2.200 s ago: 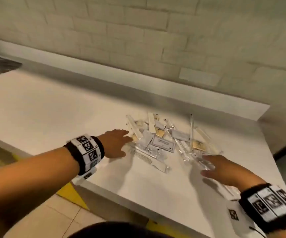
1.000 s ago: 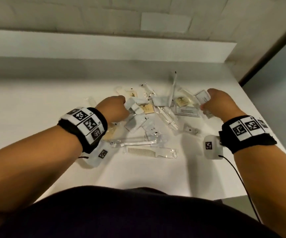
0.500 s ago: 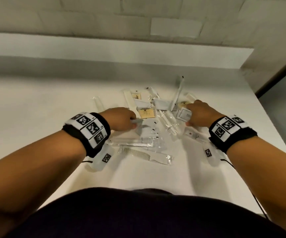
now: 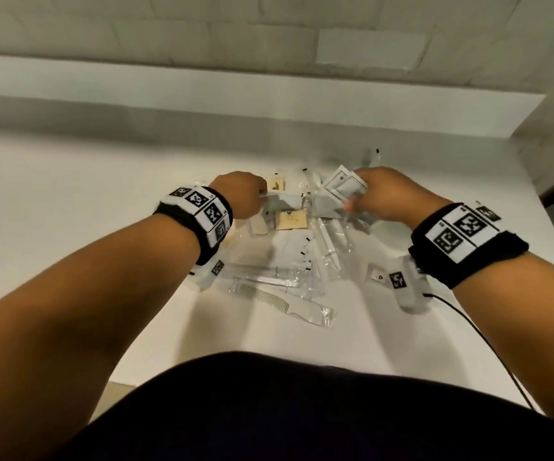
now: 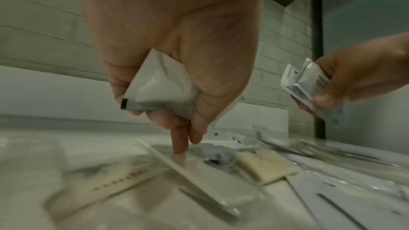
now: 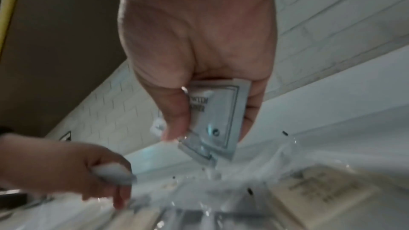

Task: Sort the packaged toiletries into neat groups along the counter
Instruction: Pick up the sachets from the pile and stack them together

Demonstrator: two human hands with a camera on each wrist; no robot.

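Note:
A loose pile of packaged toiletries (image 4: 302,241) lies on the white counter (image 4: 69,201). My left hand (image 4: 240,197) hovers over the pile's left side and grips a plain white sachet (image 5: 159,85) in its palm, with one fingertip (image 5: 179,146) touching a flat packet below. Over the pile's right side my right hand (image 4: 385,194) holds a few printed white sachets (image 4: 343,188), seen close in the right wrist view as bordered packets (image 6: 218,120). A wrapped comb (image 4: 279,301) lies nearest me, and a tan soap packet (image 4: 290,221) sits between the hands.
A low white backsplash (image 4: 269,91) and a tiled wall run behind the counter. The counter ends at the right edge (image 4: 541,207), beside a dark gap. A black cable (image 4: 488,341) trails from my right wrist unit. Bare counter stretches to the left.
Both hands went from reaching open toward the pile to gripping sachets picked from it. The right hand has lifted slightly with its packets, and the left has shifted back over the pile.

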